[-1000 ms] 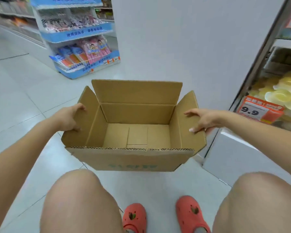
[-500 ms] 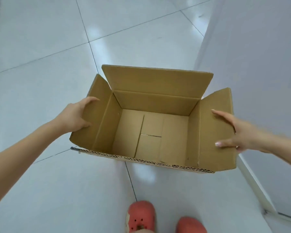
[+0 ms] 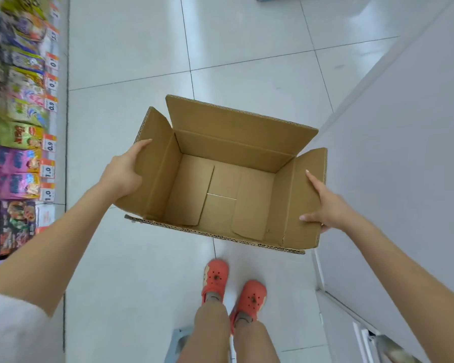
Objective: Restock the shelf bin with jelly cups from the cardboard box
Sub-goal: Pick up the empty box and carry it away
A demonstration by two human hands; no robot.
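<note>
The left hand (image 3: 123, 174) and the right hand (image 3: 328, 208) grip the side flaps of the open cardboard box (image 3: 220, 184), fingers clamped on them, holding it above the tiled floor (image 3: 247, 61).

cardboard box (image 3: 226, 184) | brown, flaps open, empty | held above floor

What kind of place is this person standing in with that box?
Most likely a small shop or supermarket aisle. Snack packets line shelves on the left, each row with orange price tags, above a white tiled floor. The left hand and right hand carry an empty cardboard box.
</note>
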